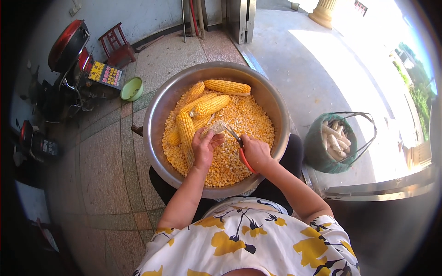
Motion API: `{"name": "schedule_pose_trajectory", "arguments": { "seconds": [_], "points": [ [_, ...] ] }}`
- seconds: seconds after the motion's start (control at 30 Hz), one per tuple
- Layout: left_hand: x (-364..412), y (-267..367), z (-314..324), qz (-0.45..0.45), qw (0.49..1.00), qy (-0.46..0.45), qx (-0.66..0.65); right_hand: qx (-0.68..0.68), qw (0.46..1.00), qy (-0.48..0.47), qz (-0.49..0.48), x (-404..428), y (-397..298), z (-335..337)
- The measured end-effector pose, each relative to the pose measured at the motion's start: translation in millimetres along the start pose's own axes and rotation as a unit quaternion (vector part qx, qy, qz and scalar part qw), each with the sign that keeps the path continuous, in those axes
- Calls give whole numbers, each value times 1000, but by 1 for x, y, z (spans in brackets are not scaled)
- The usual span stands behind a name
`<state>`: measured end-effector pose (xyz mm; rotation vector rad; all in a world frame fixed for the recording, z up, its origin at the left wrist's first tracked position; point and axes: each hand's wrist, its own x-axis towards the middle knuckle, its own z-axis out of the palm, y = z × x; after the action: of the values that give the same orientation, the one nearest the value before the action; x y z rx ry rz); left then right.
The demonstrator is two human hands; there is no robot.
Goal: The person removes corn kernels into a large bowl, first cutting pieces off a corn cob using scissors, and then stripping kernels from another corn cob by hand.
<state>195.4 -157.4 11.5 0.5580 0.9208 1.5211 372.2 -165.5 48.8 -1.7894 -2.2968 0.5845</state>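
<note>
My left hand [205,149] holds a pale corncob [217,127], mostly bare of kernels, above a wide metal basin [154,145]. In my right hand [255,151] is a pair of scissors [243,151] with red-orange handles. Its blades point up and left, with their tips close to the cob; whether they touch it I cannot tell. Loose yellow corn kernels [238,172] fill the lower part of the basin. Several ears of corn [212,106] with full kernels lie on them, at the far and left side. One ear [186,132] runs down beside my left wrist.
Right of the basin stands a green woven bag [315,151] with bare cobs [335,139] inside. A light green bowl [132,89] sits on the floor at left, near a motorcycle [74,76] and a small red wooden chair [117,46]. A metal door [241,22] stands behind.
</note>
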Motion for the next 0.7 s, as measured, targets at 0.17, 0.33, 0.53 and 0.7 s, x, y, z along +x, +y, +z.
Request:
{"name": "schedule_pose_trajectory", "arguments": {
  "seconds": [0.17, 0.33, 0.53, 0.7],
  "points": [
    [-4, -2, 4, -4, 999, -44, 20, -23, 997, 59, -39, 3, 0, 0],
    [0, -5, -2, 58, 997, -36, 37, 5, 998, 52, -25, 4, 4, -4],
    [-1, -13, -4, 105, 986, -78, 101, 3, 999, 39, -25, 3, 4, -8],
    [1, -18, -8, 128, 978, -95, 134, -3, 999, 28, -22, 5, 4, -13]
  ]
}}
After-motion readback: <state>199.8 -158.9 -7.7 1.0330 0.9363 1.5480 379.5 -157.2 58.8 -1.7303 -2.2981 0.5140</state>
